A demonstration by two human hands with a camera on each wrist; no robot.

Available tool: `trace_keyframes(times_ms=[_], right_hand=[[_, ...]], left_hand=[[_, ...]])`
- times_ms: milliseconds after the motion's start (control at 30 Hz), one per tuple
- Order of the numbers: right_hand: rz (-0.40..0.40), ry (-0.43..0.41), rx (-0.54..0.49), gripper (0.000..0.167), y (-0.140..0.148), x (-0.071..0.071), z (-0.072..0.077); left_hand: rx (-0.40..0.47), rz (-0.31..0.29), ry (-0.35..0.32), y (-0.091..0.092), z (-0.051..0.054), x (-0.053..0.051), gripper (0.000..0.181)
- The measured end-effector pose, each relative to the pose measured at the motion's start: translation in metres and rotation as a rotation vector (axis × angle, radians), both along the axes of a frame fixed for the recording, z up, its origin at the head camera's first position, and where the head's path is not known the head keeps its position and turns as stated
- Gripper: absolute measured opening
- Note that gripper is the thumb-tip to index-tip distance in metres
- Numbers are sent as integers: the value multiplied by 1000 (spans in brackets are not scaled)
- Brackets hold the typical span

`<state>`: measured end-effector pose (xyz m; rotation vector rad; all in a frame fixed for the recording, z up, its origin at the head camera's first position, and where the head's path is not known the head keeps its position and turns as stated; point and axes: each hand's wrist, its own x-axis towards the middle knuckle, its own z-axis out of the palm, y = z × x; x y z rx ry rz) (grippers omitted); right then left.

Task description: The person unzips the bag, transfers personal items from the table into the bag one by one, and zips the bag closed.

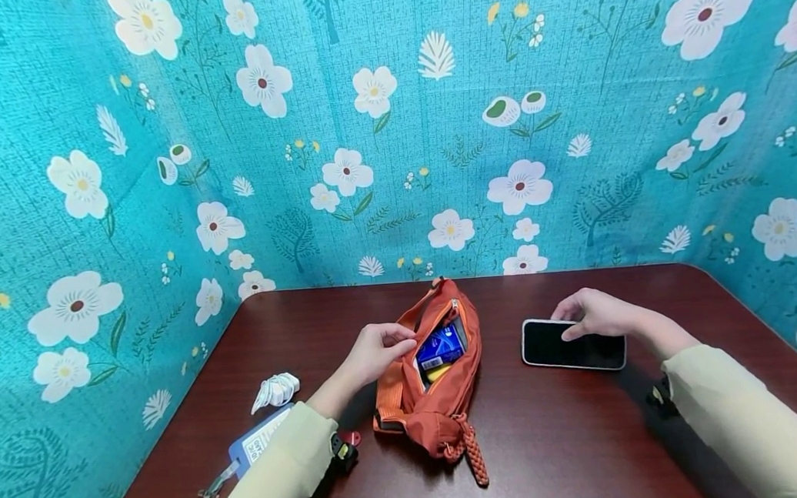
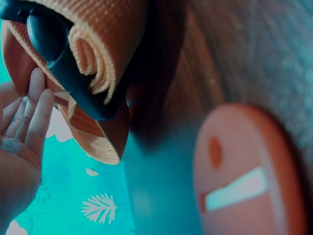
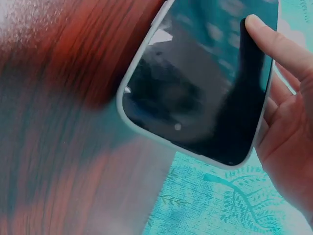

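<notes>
two pale sleeves [image 1: 275, 474] reach in from the near edge. the phone [image 1: 551, 350] has a dark, glossy screen facing up and a pale rim; it is over the right part of the table [image 1: 523, 441], though whether it touches the wood i cannot tell. the right hand [image 1: 597, 314] grips it, thumb on the screen, fingers behind. the left hand [image 1: 376, 352] pinches the edge of the orange bag [image 1: 454, 399], which lies mid-table with its zip [image 1: 454, 304] undone. inside are a blue packet [image 1: 440, 344] and, below it, something yellow [image 1: 438, 373]. a strap [image 1: 389, 392] runs along the bag's left side, and a braided cord [image 1: 477, 456] hangs at its near end. farther left lie a white bundle [image 1: 276, 390] and a blue badge [image 1: 239, 450], partly behind the sleeve. flowered turquoise cloth [image 1: 406, 163] surrounds the table.
</notes>
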<state>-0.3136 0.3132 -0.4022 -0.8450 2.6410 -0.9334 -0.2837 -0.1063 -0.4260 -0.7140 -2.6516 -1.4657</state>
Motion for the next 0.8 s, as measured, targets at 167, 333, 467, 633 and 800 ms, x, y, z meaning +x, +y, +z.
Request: trace_keyframes(times_ms=[167,333,467,633,800], right_hand=[[23,-5,-30,18,-3,6,4],[16,34,-25,17,-12,12,12],[12,75,-27,15,-22,17,21],[23,106,-45,16,-34,23,28],[29,162,-47,16,-45,28,36]], left_hand=[[10,-2,-3,0,-2,-1,12],[13,-4,-6,0,-2,-1,12],[14,-1,6,0,-2,0,12],[9,4,4,-1,-1,0,12],[22,-1,-19,-1,1,0,12]])
